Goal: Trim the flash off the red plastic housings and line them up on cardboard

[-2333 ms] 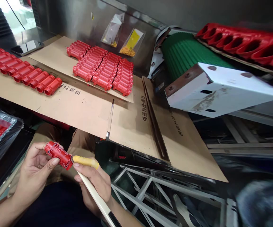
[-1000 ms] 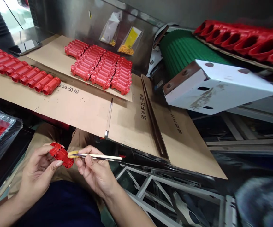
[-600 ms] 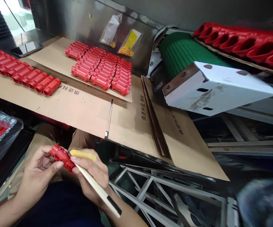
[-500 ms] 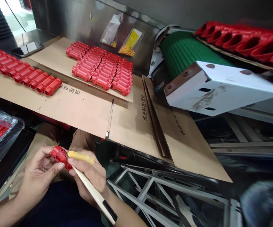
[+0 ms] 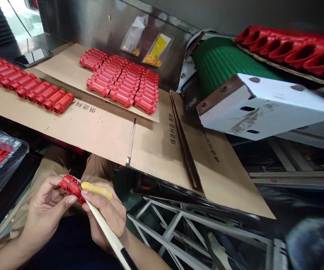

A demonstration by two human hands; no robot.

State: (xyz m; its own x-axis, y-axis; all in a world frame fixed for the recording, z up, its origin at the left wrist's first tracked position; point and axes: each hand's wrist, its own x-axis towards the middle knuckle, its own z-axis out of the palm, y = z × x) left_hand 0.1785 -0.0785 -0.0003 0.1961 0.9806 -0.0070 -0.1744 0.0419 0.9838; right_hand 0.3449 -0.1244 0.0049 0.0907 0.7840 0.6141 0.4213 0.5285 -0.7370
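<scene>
Low in the view, above my lap, my left hand point(image 5: 48, 204) pinches a red ribbed plastic part point(image 5: 72, 187) between thumb and fingers. My right hand point(image 5: 105, 210) grips a cream-coloured tool with a black end point(image 5: 104, 227), whose tip meets the right side of the red part. A yellow cover point(image 5: 96, 189) is on one finger of my right hand. The tool's exact tip is hidden by the fingers.
Rows of red parts point(image 5: 119, 80) lie on cardboard point(image 5: 100, 131), with another row point(image 5: 27, 84) at left. A phone point(image 5: 34, 57) and two small bags point(image 5: 156, 49) lie behind. A green conveyor point(image 5: 220, 63) stands right; a lined bin point(image 5: 18, 146) is at left.
The tool's black end has shifted slightly down and left with a small turn of my right hand. My left hand still holds the red part in nearly the same place.
</scene>
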